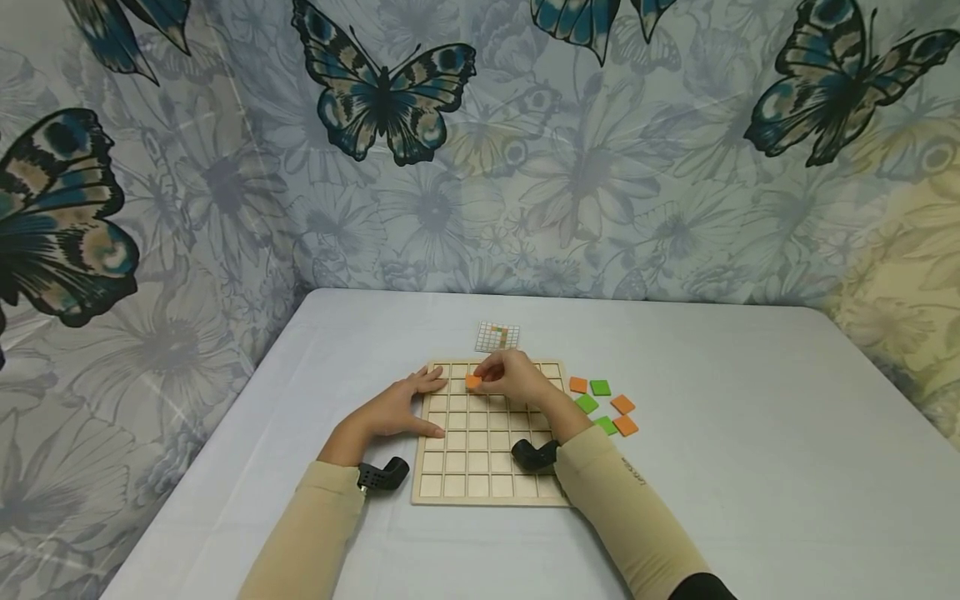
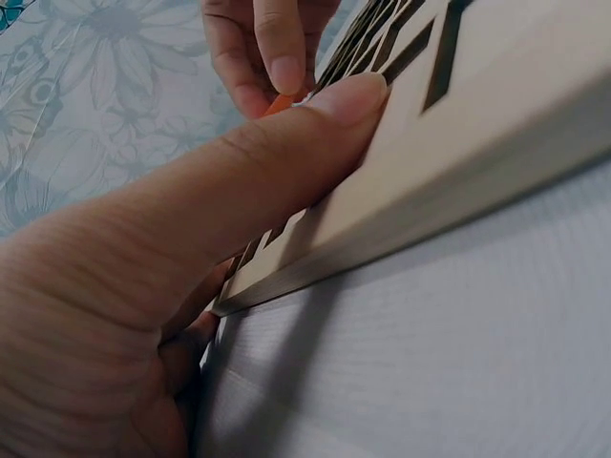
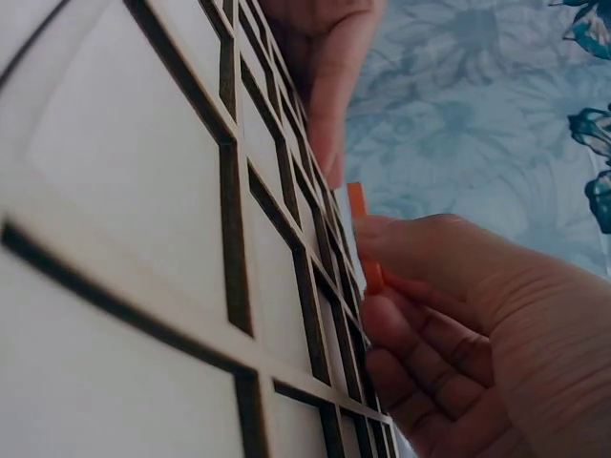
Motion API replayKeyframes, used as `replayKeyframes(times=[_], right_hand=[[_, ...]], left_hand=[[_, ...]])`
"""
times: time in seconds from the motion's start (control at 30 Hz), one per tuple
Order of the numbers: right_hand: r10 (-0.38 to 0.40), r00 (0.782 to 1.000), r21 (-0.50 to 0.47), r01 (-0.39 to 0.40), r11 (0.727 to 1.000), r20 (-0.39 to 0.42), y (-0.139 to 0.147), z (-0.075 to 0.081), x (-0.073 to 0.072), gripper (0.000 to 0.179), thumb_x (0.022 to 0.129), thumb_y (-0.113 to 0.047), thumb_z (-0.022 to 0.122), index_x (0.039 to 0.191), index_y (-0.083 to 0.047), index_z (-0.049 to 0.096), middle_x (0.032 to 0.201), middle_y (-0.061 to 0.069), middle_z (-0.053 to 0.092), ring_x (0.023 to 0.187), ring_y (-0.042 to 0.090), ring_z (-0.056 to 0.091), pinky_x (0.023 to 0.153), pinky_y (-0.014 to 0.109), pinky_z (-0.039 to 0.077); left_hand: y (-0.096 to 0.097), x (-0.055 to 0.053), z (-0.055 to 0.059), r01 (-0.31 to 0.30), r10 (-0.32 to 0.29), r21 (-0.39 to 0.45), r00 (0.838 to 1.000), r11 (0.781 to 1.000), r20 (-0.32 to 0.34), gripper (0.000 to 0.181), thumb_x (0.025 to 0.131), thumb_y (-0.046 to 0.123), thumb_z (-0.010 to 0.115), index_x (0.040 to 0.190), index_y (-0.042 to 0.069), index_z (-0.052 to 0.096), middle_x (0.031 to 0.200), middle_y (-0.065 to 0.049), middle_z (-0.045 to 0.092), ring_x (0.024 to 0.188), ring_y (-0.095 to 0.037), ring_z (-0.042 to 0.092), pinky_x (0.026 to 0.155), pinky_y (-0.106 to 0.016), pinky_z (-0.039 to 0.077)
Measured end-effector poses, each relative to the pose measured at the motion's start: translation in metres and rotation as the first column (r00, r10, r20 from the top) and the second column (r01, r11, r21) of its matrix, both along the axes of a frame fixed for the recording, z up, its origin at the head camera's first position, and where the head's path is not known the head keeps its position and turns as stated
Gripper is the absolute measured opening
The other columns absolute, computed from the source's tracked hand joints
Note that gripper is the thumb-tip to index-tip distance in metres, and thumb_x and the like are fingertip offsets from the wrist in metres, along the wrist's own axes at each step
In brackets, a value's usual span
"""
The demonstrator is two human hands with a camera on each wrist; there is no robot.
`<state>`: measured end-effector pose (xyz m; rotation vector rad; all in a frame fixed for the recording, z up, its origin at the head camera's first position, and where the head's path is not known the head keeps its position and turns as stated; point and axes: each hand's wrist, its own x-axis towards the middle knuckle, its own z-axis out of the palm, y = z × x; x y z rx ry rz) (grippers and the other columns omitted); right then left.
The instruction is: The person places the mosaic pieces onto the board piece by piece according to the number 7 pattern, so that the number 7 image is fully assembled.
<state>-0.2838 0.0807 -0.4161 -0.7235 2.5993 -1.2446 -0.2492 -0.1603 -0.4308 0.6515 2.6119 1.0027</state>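
Note:
A wooden grid board [image 1: 454, 485] with square recesses lies on the white table. Over its upper part, my right hand [image 1: 517, 379] pinches an orange square tile [image 1: 472, 382] between thumb and fingers. The right wrist view shows that orange tile [image 3: 358, 202] held on edge close to the grid; whether it touches the board cannot be told. My left hand [image 1: 396, 408] rests at the board's left side, fingers near the upper left corner. Its thumb [image 2: 258, 157] lies straight across the board's rim in the left wrist view.
Several loose tiles, orange [image 1: 622, 405] and green [image 1: 600, 387], lie right of the board, partly beside my right forearm. A small printed grid card [image 1: 498, 336] with coloured squares sits just behind the board. A butterfly-patterned cloth [image 1: 435, 208] hangs behind the table.

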Motion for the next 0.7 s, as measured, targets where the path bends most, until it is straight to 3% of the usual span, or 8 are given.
replayKeyframes(times=[0.27,0.7], right_hand=[[0.028,0.999,-0.025,-0.029,0.999,-0.017,0.0025,-0.0074,-0.0006,0.019,0.081,-0.01,0.071,0.098,-0.002,0.069,0.097,0.011,0.065,0.082,0.014,0.061,0.073,0.025,0.053],[-0.003,0.999,-0.018,0.003,1.0,-0.037,0.0019,-0.007,0.0015,0.019,0.079,-0.008,0.073,0.097,-0.001,0.069,0.092,0.011,0.064,0.08,0.013,0.06,0.073,0.025,0.053]], left_hand=[[0.0001,-0.0008,-0.0006,-0.002,0.002,-0.007,1.0,1.0,0.0,0.091,0.065,0.046,0.081,0.142,0.018,0.041,0.156,0.002,0.019,0.146,-0.029,0.004,0.114,-0.059,0.011],[0.0002,0.0007,0.0009,0.005,-0.005,0.006,1.0,1.0,0.008,0.089,0.067,0.041,0.081,0.142,0.015,0.041,0.156,0.0,0.018,0.146,-0.03,0.003,0.115,-0.057,0.009]])
